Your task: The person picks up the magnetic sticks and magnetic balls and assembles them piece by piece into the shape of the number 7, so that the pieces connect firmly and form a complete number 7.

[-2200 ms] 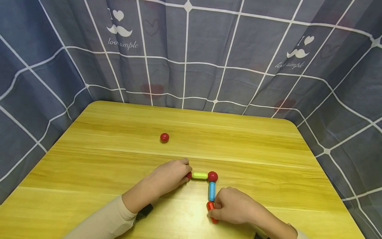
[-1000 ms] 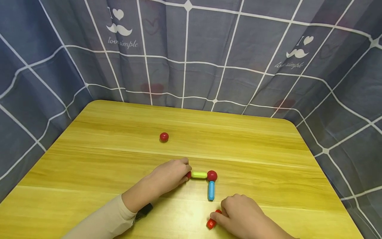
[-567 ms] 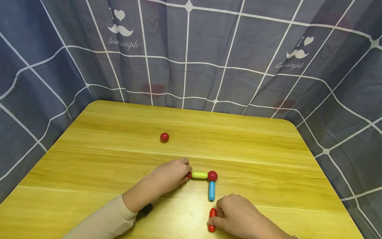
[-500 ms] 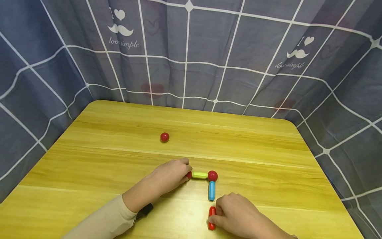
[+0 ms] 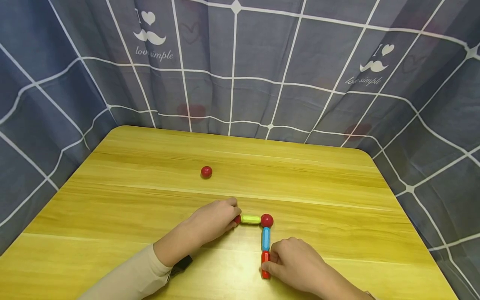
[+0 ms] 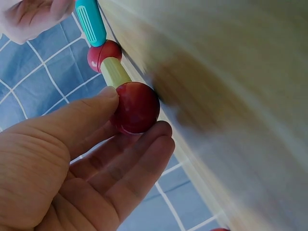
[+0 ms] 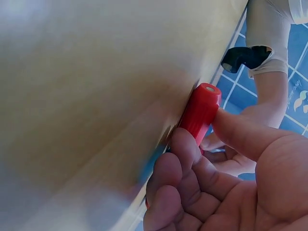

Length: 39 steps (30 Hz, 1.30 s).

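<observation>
My left hand (image 5: 214, 218) pinches a red ball (image 6: 138, 108) between thumb and fingers at the left end of a small chain. From that ball a yellow-green magnetic rod (image 5: 250, 219) runs right to a second red ball (image 5: 267, 220). A blue rod (image 5: 266, 238) extends from this corner ball toward the front of the table. My right hand (image 5: 296, 264) pinches a red rod (image 5: 265, 265) between thumb and fingers, in line with the blue one and its far end right at the blue rod's near end. In the right wrist view, the fingers hide much of the red rod.
A loose red ball (image 5: 206, 171) lies farther back on the wooden table (image 5: 318, 179), left of the chain. A dark blue checked curtain (image 5: 255, 58) surrounds the table's back and sides. A black wrist device (image 5: 181, 266) shows under the left sleeve.
My right hand has drawn the red rod away from the blue rod, turned it, then brought it forward again to the blue rod's near end. My left hand has stayed in place.
</observation>
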Motion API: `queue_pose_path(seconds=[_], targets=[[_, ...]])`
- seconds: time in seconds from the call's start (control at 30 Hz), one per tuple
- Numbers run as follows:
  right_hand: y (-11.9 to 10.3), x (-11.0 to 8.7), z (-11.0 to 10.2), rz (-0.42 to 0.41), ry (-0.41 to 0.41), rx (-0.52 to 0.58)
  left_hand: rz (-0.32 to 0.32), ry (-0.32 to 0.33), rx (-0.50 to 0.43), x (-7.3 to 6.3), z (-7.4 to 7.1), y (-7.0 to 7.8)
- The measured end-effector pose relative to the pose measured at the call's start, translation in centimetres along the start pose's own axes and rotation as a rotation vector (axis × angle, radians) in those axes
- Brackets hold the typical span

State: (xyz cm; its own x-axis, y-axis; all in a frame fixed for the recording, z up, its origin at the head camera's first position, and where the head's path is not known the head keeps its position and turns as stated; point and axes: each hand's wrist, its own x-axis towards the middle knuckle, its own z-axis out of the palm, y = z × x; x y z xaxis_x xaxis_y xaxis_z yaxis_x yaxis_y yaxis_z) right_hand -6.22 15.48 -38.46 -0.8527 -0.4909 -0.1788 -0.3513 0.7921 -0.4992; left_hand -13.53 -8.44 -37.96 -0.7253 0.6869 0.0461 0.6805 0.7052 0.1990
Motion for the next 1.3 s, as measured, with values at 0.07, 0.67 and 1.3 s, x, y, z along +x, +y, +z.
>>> queue_pose_path(seconds=[0.07,0.67,1.3], targets=[[0.0,0.0,0.0,0.002,0.003,0.002,-0.001,-0.001,0.001,0.0,0.0,0.0],[-0.4,1.2,0.5,-0.017,0.004,-0.014,0.000,-0.020,0.002,0.3,-0.1,0.0],[-0.4,1.2,0.2,-0.043,-0.009,-0.013,0.029,-0.021,-0.015,0.9,-0.3,-0.2]])
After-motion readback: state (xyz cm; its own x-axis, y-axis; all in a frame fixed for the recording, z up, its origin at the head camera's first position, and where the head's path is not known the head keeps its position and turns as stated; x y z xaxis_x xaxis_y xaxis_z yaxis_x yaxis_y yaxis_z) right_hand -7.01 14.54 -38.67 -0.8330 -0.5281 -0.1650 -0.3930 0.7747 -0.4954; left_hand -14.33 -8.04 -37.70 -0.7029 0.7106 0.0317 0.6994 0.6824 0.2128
